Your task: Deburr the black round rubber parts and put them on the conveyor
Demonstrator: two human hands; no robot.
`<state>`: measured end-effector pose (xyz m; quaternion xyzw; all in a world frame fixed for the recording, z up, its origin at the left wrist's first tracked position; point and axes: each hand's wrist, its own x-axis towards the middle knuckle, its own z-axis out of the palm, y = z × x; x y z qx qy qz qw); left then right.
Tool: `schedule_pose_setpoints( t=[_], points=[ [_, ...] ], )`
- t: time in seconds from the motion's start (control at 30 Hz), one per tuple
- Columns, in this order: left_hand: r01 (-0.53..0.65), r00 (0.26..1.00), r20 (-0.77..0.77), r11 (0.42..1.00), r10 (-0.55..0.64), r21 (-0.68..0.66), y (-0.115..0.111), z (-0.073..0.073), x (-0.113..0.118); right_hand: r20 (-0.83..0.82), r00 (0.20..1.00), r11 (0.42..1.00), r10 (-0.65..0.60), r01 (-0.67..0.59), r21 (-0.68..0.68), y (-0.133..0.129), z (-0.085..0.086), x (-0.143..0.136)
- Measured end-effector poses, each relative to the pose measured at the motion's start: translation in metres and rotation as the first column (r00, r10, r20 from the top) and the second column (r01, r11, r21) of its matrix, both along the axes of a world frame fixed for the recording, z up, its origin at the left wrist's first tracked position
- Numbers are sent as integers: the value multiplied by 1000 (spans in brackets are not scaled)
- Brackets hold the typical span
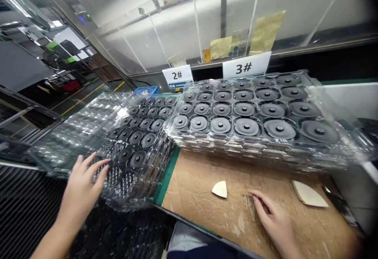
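My left hand [85,180] is over the near left part of a clear tray [156,168] of round black parts, its fingers spread and nothing visible in them. Beside it, some pockets of that tray hold no black part. My right hand [273,215] is above the brown board [195,211], with thumb and forefinger pinched together; what they hold, if anything, is too small to name. A small cream wedge-shaped piece [220,189] lies left of this hand, and a larger cream piece [310,194] lies to its right.
Stacked clear trays [206,138] filled with black parts [221,125] stand behind the board, below signs marked 2# [177,75] and 3# [245,68]. Clear trays [79,125] lie at far left. A dark, shiny object [339,204] rests at the board's right edge.
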<state>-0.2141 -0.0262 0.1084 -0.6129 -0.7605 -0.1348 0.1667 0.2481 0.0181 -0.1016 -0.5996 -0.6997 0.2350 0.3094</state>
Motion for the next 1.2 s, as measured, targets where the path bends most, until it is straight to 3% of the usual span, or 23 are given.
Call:
schedule_pose_setpoints(
  t=[0.1,0.2,0.27,0.3,0.33,0.4,0.5,0.6,0.73,0.83,0.97,1.1,1.2],
  points=[
    [99,995,-4,991,-99,94,-10,-1,35,20,1000,1000,19,-20,20,2,4,-5],
    [267,950,133,954,-284,133,-11,-32,86,36,999,999,31,-32,25,2,11,-10],
    [532,827,193,846,-528,38,-5,-66,122,46,999,999,21,-22,26,2,16,-14],
    [669,724,198,742,-661,32,0,-84,139,50,999,1000,13,-15,26,1,18,-15],
    [727,663,256,686,-703,3,8,-101,154,53,999,1000,6,-7,27,1,19,-16],
    [733,655,340,677,-675,-69,31,-132,178,60,998,1000,-5,3,26,1,22,-18],
    [643,724,376,764,-578,-63,70,-162,197,68,998,1000,-12,10,16,-1,25,-22],
    [568,765,405,821,-501,-58,93,-174,201,87,996,1000,-18,18,3,-1,30,-27],
    [587,730,451,809,-514,-29,95,-180,194,141,988,998,57,-56,-7,7,50,-31],
    [614,686,486,789,-542,13,93,-187,187,204,963,983,176,-182,15,21,87,-20],
    [620,653,521,783,-550,49,97,-197,183,337,933,975,131,-183,129,45,167,17],
    [614,637,546,786,-544,67,99,-201,183,434,878,942,-203,55,331,83,249,75],
    [611,621,569,788,-539,79,99,-201,182,439,739,833,-511,301,464,118,286,125]
  ],
)
